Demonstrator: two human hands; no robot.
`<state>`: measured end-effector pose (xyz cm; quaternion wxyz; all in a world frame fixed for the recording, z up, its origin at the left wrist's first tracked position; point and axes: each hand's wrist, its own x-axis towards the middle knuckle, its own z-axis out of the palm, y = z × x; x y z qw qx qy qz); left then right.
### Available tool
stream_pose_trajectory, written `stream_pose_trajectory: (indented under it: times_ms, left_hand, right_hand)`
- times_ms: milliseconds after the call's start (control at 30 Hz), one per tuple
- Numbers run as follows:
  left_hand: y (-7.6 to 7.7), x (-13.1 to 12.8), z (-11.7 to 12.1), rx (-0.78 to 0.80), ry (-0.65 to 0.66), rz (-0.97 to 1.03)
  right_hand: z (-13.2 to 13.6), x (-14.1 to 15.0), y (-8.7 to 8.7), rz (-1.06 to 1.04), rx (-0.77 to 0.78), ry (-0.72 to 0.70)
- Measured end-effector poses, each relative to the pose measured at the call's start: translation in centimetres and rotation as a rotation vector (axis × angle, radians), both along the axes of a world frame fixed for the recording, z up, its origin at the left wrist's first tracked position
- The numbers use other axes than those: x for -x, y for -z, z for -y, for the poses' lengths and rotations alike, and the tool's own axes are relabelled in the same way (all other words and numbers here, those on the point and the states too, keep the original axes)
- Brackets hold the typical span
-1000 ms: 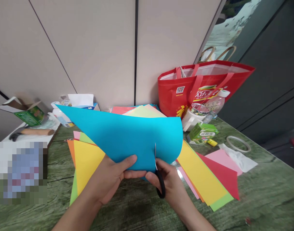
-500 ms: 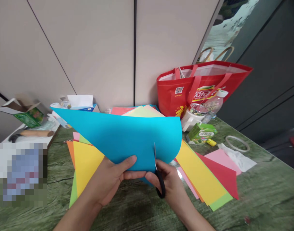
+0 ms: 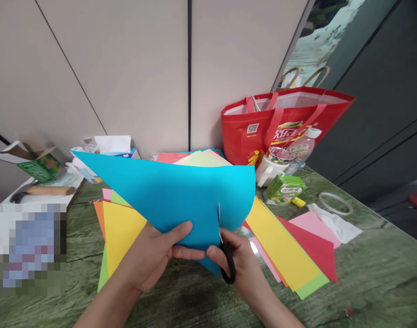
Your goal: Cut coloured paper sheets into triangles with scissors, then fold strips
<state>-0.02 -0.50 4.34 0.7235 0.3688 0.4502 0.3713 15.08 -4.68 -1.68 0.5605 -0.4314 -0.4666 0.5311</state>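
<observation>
Nearest, at the lower centre of the frame, our left hand (image 3: pixel 154 262) is pinching the blue sheet (image 3: pixel 174 196), its thumb lying flat on the front and its index finger stretching along the lower edge; the other fingers are hiding beneath, so we cannot tell how they are lying. Our right hand (image 3: pixel 244 266) is gripping the scissors (image 3: pixel 232 266), thumb and fingers curling around the black handle, with one blade showing upright against the front of the sheet. The sheet is filling the middle of the frame, curling over at its right end and tapering to a point at upper left.

We are judging the cutting to be partway: the blades are reaching in from the lower edge, but we cannot tell how long the slit is. Above the blade tip the blue is looking whole, and no part is hanging free, so a good stretch is seeming to be left uncut.

Beyond, yellow strips (image 3: pixel 283 250) are lying at right of centre on the table (image 3: pixel 375 287), with a red sheet (image 3: pixel 319 248) beside them. Farther back, a green box (image 3: pixel 285 189) and a mug (image 3: pixel 267 172) are standing before the red bag (image 3: pixel 239 141) at upper right.
</observation>
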Motion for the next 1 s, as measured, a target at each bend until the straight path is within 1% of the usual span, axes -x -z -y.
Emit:
stream_pose_trajectory:
  times_ms: [100,300,433,567,700,833,1000]
  left_hand:
    - [-0.08,0.15,0.09,0.007,0.005,-0.040]
    - [-0.50,-0.04,0.10,0.070,0.032,-0.133]
    - [-0.75,-0.10,0.12,0.064,0.018,-0.132]
    - [-0.54,-0.03,0.23,0.062,0.010,-0.105]
    - [-0.35,-0.13,0.15,0.052,0.009,-0.097]
    - [-0.53,-0.21,0.11,0.059,-0.009,-0.119]
    - [-0.52,-0.20,0.18,0.069,0.015,-0.157]
  right_hand:
    - [0.03,0.01,-0.09,-0.031,0.021,-0.013]
    - [0.12,0.01,-0.07,-0.094,0.038,-0.036]
    - [0.15,-0.08,-0.07,-0.124,0.052,-0.056]
    - [0.11,-0.07,-0.08,-0.141,0.053,-0.054]
    - [0.10,0.02,-0.11,-0.123,0.049,-0.040]
    - [0.10,0.05,0.16,-0.114,0.055,-0.037]
    - [0.05,-0.08,0.25,-0.158,0.045,-0.088]
